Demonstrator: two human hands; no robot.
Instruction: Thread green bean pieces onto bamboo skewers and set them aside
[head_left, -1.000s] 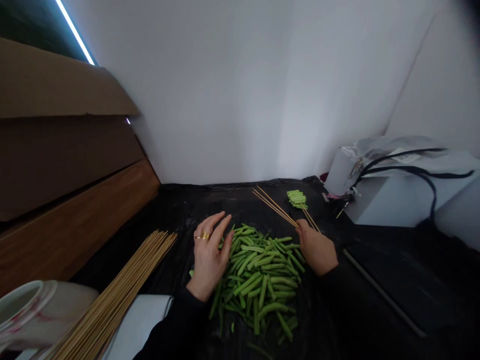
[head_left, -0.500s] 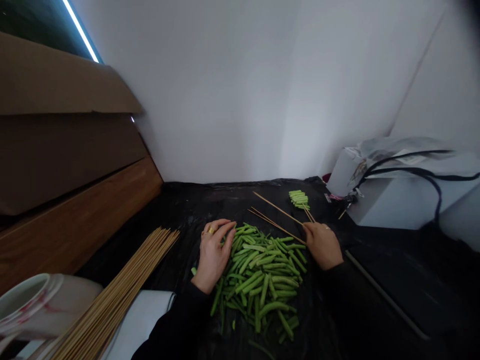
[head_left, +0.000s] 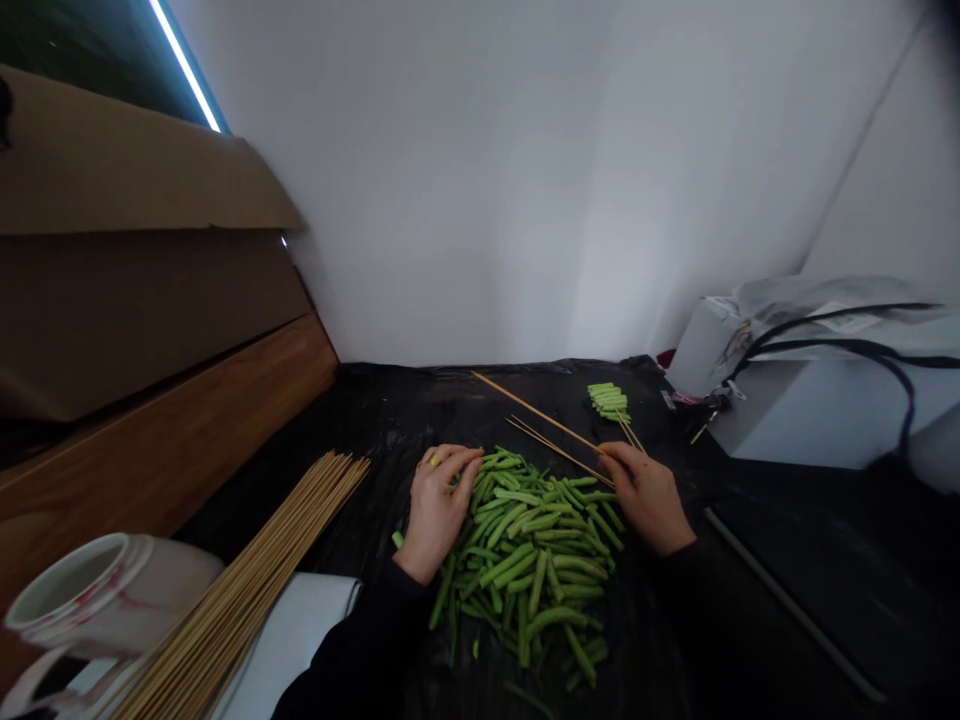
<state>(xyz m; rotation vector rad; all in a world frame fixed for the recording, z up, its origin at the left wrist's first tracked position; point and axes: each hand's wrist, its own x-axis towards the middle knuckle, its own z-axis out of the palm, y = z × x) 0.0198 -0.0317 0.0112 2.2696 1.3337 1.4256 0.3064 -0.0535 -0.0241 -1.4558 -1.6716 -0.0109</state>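
A heap of cut green beans (head_left: 532, 550) lies on the black plastic sheet between my hands. My left hand (head_left: 437, 505), with a gold ring, is at the heap's upper left edge; its thumb and fingertips are pinched together, and whatever they hold is too small to make out. Between thumb and fingers of my right hand (head_left: 649, 497) is a bamboo skewer (head_left: 532, 408), pointing up and left above the sheet. Just under it, a few thin skewers (head_left: 559, 448) lie by the heap, their near ends beside my right fingers. Farther back, a row of bean pieces (head_left: 609, 400) sits threaded on skewers (head_left: 631, 432).
At left, a thick bundle of skewers (head_left: 262, 570) rests across a white flat item (head_left: 300, 620), beside a white mug (head_left: 127, 590). A cardboard box (head_left: 142, 300) stands behind. White boxes with black cables (head_left: 817, 345) are at right, near a dark flat panel (head_left: 825, 590).
The skewer in my right hand has swung leftward, its far tip now farther left. My left hand stays pinched by the heap. The whole view has shifted slightly.
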